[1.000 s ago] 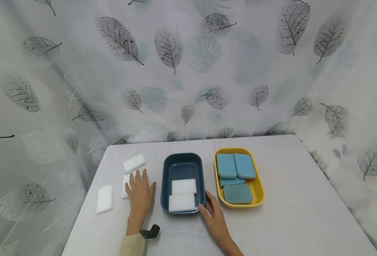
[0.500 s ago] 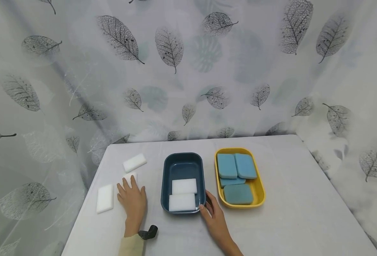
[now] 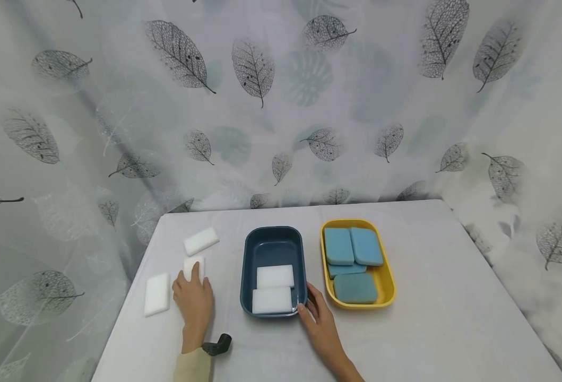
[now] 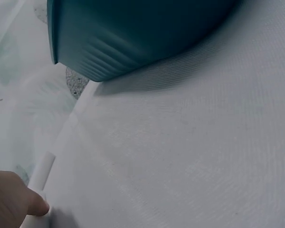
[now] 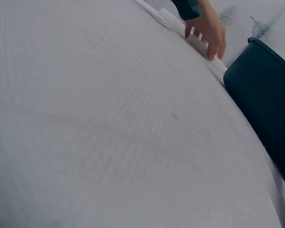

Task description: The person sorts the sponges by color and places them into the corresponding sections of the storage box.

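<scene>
My left hand (image 3: 193, 303) grips the near part of a white sponge (image 3: 201, 269) on the table's left side, fingers bent over it. In the left wrist view its thumb (image 4: 37, 205) presses against the sponge's side. My right hand (image 3: 320, 321) holds the near right corner of a dark blue tray (image 3: 248, 265), thumb on the rim and fingers along the outer wall. Inside the tray, two white sponges (image 3: 272, 301) lie at the near end. The right wrist view shows the tray's outer wall (image 5: 263, 95), with the right hand mostly out of frame.
Two more white sponges lie loose, one farther back (image 3: 201, 241) and one at the left (image 3: 157, 295). Right of the blue tray stands a yellow tray (image 3: 383, 286) holding several blue sponges (image 3: 355, 289). A leaf-patterned curtain (image 3: 281, 106) hangs behind the table (image 3: 443, 297).
My left hand has drawn back toward me and slightly left; its spread fingers have curled onto the white sponge. The right hand and both trays have stayed in place.
</scene>
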Available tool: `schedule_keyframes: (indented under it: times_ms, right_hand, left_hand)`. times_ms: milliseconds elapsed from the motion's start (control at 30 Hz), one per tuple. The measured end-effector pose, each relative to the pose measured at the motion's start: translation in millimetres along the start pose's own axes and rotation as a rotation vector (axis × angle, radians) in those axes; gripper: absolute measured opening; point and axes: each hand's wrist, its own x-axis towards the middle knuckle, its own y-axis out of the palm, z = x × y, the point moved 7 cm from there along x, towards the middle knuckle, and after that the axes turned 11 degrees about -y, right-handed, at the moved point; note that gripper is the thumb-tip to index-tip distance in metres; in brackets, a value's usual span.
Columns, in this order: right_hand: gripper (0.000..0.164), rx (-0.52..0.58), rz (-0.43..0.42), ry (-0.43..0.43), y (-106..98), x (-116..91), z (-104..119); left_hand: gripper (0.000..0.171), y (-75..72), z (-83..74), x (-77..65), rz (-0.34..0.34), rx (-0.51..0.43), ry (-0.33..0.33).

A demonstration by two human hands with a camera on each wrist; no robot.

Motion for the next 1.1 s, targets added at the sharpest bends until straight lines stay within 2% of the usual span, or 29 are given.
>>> schedule_keyframes:
  times_ms: [300, 633, 867, 1100]
  right_hand:
    - [0.061, 0.011, -0.003, -0.009, 0.1, 0.3, -0.1]
    - [0.062, 0.014, 0.000, -0.008, -0.1, 0.1, 0.7]
    - [0.062, 0.004, -0.002, -0.001, -0.2, 0.5, 0.3]
    - [0.063, 0.009, -0.002, 0.008, 0.3, -0.4, -0.5]
  left_hand:
    - [0.050, 0.9, 3.9, 6.0, 0.004, 0.012, -0.015]
    - [0.051, -1.0, 1.5, 7.1, 0.010, -0.008, -0.030]
    - [0.052, -3.2, -4.7, 8.7, -0.004, -0.019, -0.024]
    - [0.052, -5.5, -17.8, 4.6, -0.023, -0.050, -0.015]
